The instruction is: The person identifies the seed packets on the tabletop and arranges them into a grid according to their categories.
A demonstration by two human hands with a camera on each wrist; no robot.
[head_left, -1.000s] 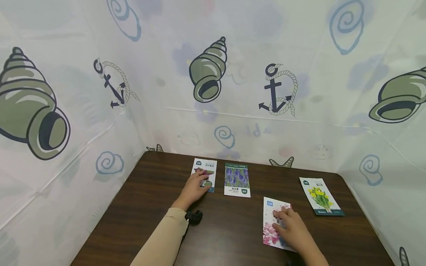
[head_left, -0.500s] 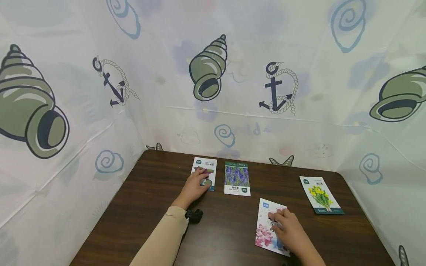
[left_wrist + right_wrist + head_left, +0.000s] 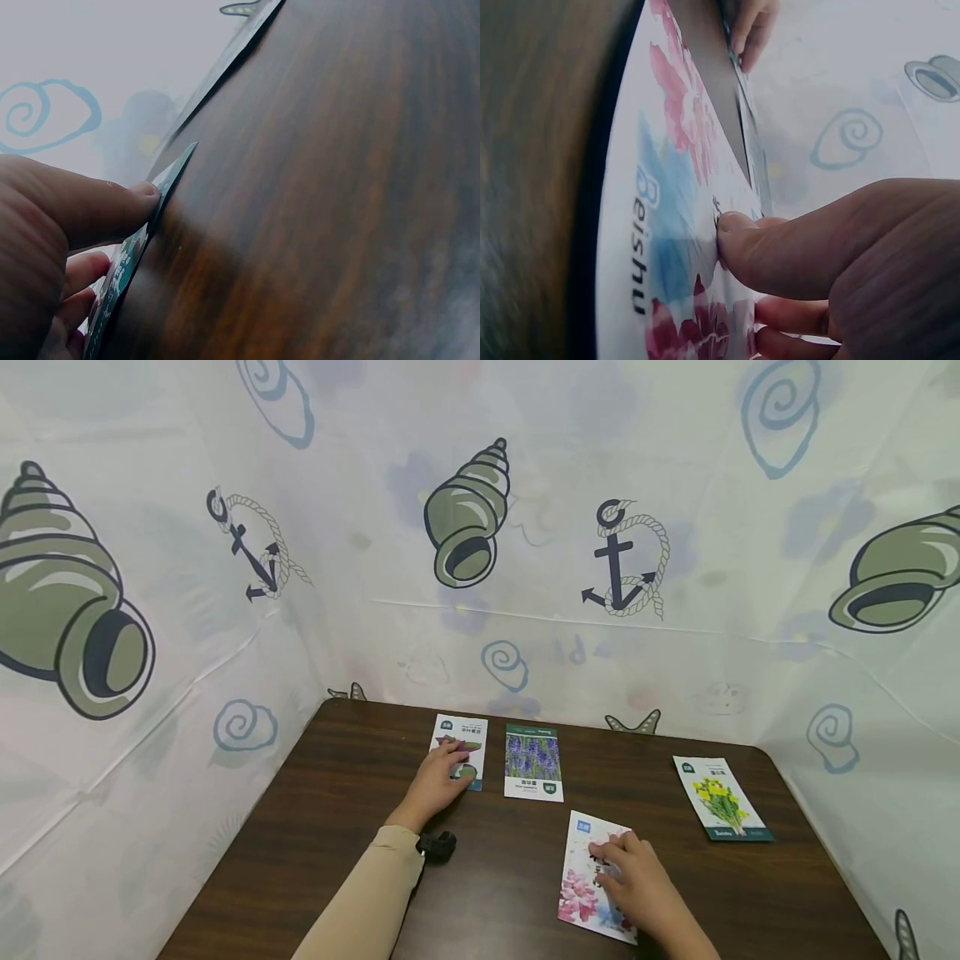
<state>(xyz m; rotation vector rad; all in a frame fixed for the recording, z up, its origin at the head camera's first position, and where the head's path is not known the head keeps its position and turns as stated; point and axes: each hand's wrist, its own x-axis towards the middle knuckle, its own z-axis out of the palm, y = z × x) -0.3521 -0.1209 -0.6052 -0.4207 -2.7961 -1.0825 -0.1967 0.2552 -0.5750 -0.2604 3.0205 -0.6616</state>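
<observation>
In the head view my left hand [image 3: 438, 783] lies on a white seed packet [image 3: 474, 729] printed with purple and green, covering part of its picture. Its thumb [image 3: 112, 206] touches the packet near one edge in the left wrist view. My right hand [image 3: 637, 883] rests on a pink-flowered packet [image 3: 577, 893], thumb and fingertips against its printed face. Seen from the right wrist, the lettering "Beishu" [image 3: 641, 247] shows on this packet, and its near edge looks slightly raised off the table. A lavender packet [image 3: 533, 763] lies just right of the left hand's packet.
A packet with yellow flowers [image 3: 722, 800] lies at the right of the dark wooden table [image 3: 480, 893]. Behind and beside the table hang white cloth walls [image 3: 525, 568] printed with shells and anchors. A black wrist strap [image 3: 437, 847] sits on my left wrist.
My right hand has slid the pink-flowered packet to the left and slightly toward me, with the packet turned a little. My left hand and the other packets have stayed in place.
</observation>
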